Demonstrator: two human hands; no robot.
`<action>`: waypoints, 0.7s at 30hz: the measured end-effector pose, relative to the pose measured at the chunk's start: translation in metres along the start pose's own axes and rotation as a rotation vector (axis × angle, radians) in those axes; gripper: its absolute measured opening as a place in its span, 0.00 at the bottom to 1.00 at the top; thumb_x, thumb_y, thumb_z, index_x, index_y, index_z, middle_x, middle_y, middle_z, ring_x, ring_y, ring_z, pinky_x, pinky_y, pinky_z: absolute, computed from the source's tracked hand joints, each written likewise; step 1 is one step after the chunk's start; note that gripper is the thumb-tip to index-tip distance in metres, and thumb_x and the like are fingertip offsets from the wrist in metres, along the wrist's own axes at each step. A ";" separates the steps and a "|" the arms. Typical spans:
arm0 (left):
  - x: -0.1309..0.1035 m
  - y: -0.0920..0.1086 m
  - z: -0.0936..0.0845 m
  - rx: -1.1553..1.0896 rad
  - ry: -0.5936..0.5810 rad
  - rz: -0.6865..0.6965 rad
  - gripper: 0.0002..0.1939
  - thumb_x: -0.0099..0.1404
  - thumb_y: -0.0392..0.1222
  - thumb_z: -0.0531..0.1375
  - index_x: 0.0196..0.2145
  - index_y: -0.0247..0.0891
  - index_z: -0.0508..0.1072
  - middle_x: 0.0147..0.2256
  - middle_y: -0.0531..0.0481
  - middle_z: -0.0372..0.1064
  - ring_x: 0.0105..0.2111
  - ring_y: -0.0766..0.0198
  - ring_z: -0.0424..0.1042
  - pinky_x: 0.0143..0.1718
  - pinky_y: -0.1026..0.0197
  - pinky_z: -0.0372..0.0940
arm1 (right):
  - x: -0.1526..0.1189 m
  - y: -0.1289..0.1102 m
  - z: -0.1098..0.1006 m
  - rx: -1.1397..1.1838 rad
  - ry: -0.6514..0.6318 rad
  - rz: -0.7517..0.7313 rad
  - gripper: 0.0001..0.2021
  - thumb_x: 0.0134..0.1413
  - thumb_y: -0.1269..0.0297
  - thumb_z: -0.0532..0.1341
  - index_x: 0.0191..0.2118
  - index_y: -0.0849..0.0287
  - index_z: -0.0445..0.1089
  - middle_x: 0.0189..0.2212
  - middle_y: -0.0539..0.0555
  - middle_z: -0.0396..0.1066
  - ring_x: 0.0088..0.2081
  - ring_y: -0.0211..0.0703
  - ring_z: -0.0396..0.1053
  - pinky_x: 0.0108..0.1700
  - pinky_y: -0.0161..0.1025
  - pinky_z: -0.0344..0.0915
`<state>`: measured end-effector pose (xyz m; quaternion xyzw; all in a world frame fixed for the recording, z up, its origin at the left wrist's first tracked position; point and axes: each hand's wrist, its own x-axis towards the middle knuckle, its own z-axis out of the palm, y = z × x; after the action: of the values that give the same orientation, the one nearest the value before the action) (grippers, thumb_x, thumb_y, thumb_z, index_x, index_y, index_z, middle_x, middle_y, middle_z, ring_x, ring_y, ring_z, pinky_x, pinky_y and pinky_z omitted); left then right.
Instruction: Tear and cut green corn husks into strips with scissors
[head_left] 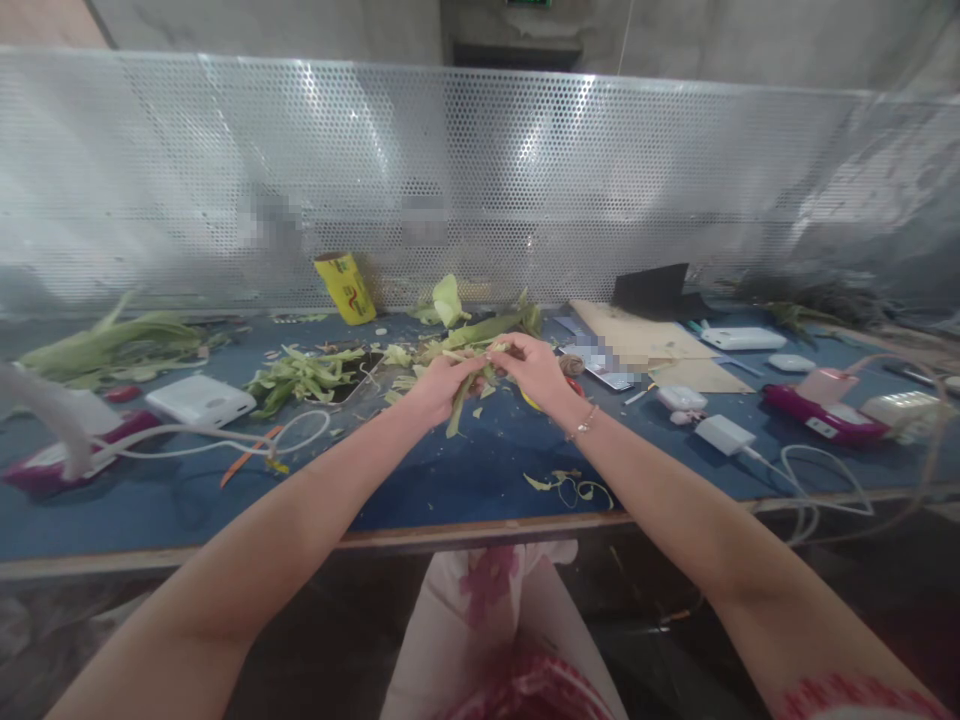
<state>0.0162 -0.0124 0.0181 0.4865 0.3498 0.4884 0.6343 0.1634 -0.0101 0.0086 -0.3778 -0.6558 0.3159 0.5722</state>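
Note:
Both hands meet over the middle of the blue table. My left hand (444,388) is closed on a green leaf strip (454,416), whose lower end hangs below the fingers. Across from it, my right hand (531,362) pinches the upper part of the same strip, fingertips close to the left ones. Just behind the hands lie a larger green leaf (487,328) and an upright pale green leaf (448,300). A heap of torn green strips (307,375) sits to the left, partly over a dark phone-like slab (358,378).
A yellow can-like container (346,288) leans at the perforated metal screen (480,180). White power banks (201,400), cables, purple power strips (825,415) and a white charger (724,435) flank the work area. Cardboard (660,345) lies right; leaf scraps (570,488) lie near the front edge.

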 end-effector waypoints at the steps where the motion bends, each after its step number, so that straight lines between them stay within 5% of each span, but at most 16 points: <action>1: 0.000 0.000 0.000 -0.008 -0.001 0.001 0.08 0.50 0.36 0.66 0.26 0.32 0.70 0.19 0.54 0.64 0.18 0.74 0.63 0.23 0.67 0.64 | 0.000 -0.001 0.001 0.015 0.005 0.007 0.08 0.43 0.60 0.63 0.29 0.58 0.69 0.23 0.50 0.70 0.25 0.38 0.68 0.32 0.38 0.66; 13: -0.007 0.000 0.007 -0.173 -0.071 0.053 0.17 0.45 0.37 0.69 0.26 0.37 0.62 0.23 0.57 0.67 0.21 0.72 0.67 0.29 0.65 0.65 | -0.002 -0.006 0.003 -0.040 0.059 -0.055 0.08 0.48 0.58 0.60 0.30 0.57 0.66 0.25 0.49 0.68 0.27 0.38 0.65 0.32 0.37 0.64; 21: -0.008 0.002 0.007 -0.110 -0.106 0.086 0.17 0.45 0.37 0.69 0.26 0.36 0.63 0.20 0.58 0.64 0.19 0.74 0.64 0.23 0.67 0.60 | -0.008 -0.008 0.008 -0.347 0.158 -0.322 0.06 0.56 0.61 0.52 0.31 0.56 0.60 0.32 0.54 0.65 0.35 0.43 0.63 0.40 0.41 0.62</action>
<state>0.0198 -0.0216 0.0217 0.4905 0.2672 0.5073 0.6563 0.1551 -0.0213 0.0102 -0.3847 -0.7050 0.0728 0.5913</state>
